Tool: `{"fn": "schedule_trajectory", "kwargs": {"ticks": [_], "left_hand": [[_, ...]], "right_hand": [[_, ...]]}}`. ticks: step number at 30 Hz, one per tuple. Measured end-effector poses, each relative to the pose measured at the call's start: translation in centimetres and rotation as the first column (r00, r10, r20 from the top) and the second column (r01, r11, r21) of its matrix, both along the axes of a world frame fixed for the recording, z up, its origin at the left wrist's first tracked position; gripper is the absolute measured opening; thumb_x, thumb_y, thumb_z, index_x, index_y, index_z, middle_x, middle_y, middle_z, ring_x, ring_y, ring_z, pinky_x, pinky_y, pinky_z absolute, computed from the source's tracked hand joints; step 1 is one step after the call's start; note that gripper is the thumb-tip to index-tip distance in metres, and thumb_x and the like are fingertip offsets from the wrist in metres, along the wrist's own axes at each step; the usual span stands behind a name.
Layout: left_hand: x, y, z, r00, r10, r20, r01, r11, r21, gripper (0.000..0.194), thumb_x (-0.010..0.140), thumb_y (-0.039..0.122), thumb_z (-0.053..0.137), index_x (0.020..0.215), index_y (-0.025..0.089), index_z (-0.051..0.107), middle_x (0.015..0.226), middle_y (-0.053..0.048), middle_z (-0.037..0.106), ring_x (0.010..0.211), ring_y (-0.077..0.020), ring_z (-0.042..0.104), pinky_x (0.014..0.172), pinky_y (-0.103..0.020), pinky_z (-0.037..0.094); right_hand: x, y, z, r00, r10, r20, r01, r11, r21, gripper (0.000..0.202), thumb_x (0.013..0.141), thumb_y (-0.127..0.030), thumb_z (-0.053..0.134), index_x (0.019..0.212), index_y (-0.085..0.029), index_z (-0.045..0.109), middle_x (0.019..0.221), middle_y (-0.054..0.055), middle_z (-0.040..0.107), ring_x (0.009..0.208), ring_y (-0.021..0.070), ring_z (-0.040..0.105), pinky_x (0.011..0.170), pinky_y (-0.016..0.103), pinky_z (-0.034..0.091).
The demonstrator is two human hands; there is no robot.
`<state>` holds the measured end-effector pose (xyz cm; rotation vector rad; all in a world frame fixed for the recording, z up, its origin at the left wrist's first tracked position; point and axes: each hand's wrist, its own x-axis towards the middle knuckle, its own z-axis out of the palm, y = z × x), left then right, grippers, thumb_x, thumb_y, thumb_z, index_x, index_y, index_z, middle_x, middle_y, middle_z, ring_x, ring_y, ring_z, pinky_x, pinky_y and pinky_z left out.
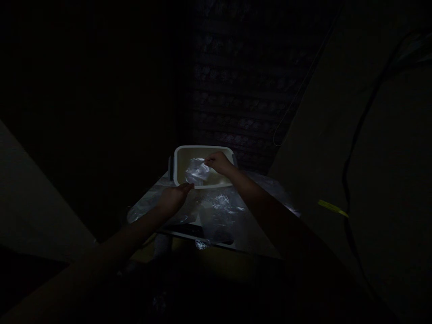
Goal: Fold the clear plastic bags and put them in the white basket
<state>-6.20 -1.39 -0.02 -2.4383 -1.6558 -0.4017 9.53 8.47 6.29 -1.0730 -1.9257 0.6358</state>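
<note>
Hands [173,198] [219,163] on plastic wrap [196,172]; surroundings dark

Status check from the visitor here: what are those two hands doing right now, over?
Left hand and right hand both pinching a crumpled clear plastic bag. Bag held over white tub. More clear plastic lies beneath; surroundings too dark to read.

- Clear plastic bag [196,171]: crumpled, shiny, held up between both hands over the tub's near rim.
- Pale rectangular tub [202,150]: rounded corners, open, upright at the table's far edge.
</note>
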Motion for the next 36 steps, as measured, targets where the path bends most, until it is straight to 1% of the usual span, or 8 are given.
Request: {"fn": "schedule_trajectory", "kwargs": {"ticks": [8, 14, 17, 19, 24, 29, 32, 36], "left_hand": [[0.3, -0.5, -0.2, 1.000, 0.023, -0.011, -0.023, 0.999, 0.029, 0.037, 0.071, 0.014, 0.031, 0.104, 0.022, 0.045, 0.104, -0.007, 0.051, 0.063, -0.0153, 0.055, 0.052, -0.025, 0.037], [0.3, -0.2, -0.6, 0.999, 0.020, -0.037, -0.018, 0.997, 0.071, 0.038, 0.070, 0.013, 0.030, 0.105, 0.021, 0.045, 0.103, -0.008, 0.052, 0.060, -0.0163, 0.055, 0.049, -0.026, 0.036], [0.3, -0.2, -0.6, 0.999, 0.025, -0.020, -0.023, 0.997, 0.068, 0.039, 0.070, 0.012, 0.030, 0.105, 0.021, 0.044, 0.103, -0.007, 0.051, 0.060, -0.0163, 0.055, 0.049, -0.026, 0.037], [0.3, -0.3, -0.5, 1.000, 0.025, 0.004, -0.025, 0.998, 0.052, 0.039, 0.070, 0.012, 0.030, 0.105, 0.021, 0.045, 0.103, -0.007, 0.052, 0.062, -0.0158, 0.055, 0.051, -0.026, 0.037], [0.3, -0.2, -0.4, 0.999, 0.030, 0.034, -0.031, 0.998, 0.051, 0.038, 0.070, 0.013, 0.030, 0.103, 0.021, 0.046, 0.104, -0.007, 0.051, 0.062, -0.0157, 0.055, 0.051, -0.026, 0.037], [0.3, 0.0, -0.5, 0.999, 0.035, -0.004, -0.035, 0.997, 0.063, 0.036, 0.070, 0.014, 0.032, 0.102, 0.021, 0.046, 0.104, -0.008, 0.051, 0.060, -0.0171, 0.055, 0.049, -0.026, 0.036], [0.2, 0.1, -0.5, 0.997, 0.062, -0.036, -0.059, 0.995, 0.083, 0.036, 0.071, 0.015, 0.031, 0.103, 0.022, 0.046, 0.104, -0.008, 0.051, 0.061, -0.0167, 0.055, 0.049, -0.026, 0.036], [0.1, 0.4, -0.2, 0.991, 0.083, -0.109, -0.072, 0.992, 0.100, 0.038, 0.073, 0.015, 0.029, 0.108, 0.023, 0.041, 0.107, -0.006, 0.049, 0.063, -0.0166, 0.055, 0.048, -0.025, 0.037]], "right_hand": [[-2.9, 1.0, -3.1, 0.968, 0.050, 0.246, -0.067, 0.996, 0.060, 0.011, 0.052, -0.011, 0.054, 0.046, -0.018, 0.058, 0.044, -0.003, 0.051, 0.048, 0.0078, 0.046, 0.049, 0.019, 0.032], [-3.5, 1.0, -3.3, 0.906, -0.025, 0.422, -0.038, 0.989, 0.140, 0.013, 0.054, -0.019, 0.057, 0.067, -0.018, 0.061, 0.067, 0.003, 0.058, 0.061, 0.0121, 0.050, 0.056, 0.022, 0.035], [-3.5, 0.5, -2.7, 0.912, -0.170, 0.374, 0.072, 0.963, 0.261, 0.020, 0.056, -0.018, 0.055, 0.075, -0.017, 0.059, 0.080, 0.006, 0.056, 0.067, 0.0126, 0.049, 0.060, 0.023, 0.035], [-3.5, 0.2, -2.4, 0.924, -0.164, 0.345, 0.078, 0.965, 0.250, 0.014, 0.059, -0.017, 0.050, 0.068, -0.016, 0.060, 0.074, 0.004, 0.057, 0.063, 0.0111, 0.049, 0.058, 0.022, 0.034], [-4.3, -0.2, -3.1, 0.898, 0.171, 0.406, -0.186, 0.983, -0.003, 0.013, 0.056, -0.013, 0.048, 0.047, -0.014, 0.058, 0.042, -0.003, 0.050, 0.045, 0.0069, 0.044, 0.047, 0.018, 0.031], [-5.9, 0.0, -4.2, 0.839, 0.294, 0.457, -0.309, 0.950, -0.043, 0.015, 0.050, -0.006, 0.049, 0.042, -0.016, 0.057, 0.042, -0.003, 0.052, 0.047, 0.0076, 0.046, 0.048, 0.018, 0.031], [-6.1, 0.4, -4.1, 0.866, 0.279, 0.414, -0.284, 0.957, -0.052, 0.017, 0.049, -0.004, 0.049, 0.046, -0.017, 0.059, 0.050, -0.002, 0.056, 0.052, 0.0097, 0.049, 0.052, 0.020, 0.035], [-4.3, 0.7, -2.7, 0.971, 0.160, 0.179, -0.172, 0.984, 0.053, 0.023, 0.055, -0.003, 0.043, 0.056, -0.018, 0.060, 0.060, -0.001, 0.058, 0.059, 0.0100, 0.051, 0.059, 0.022, 0.038]]}}
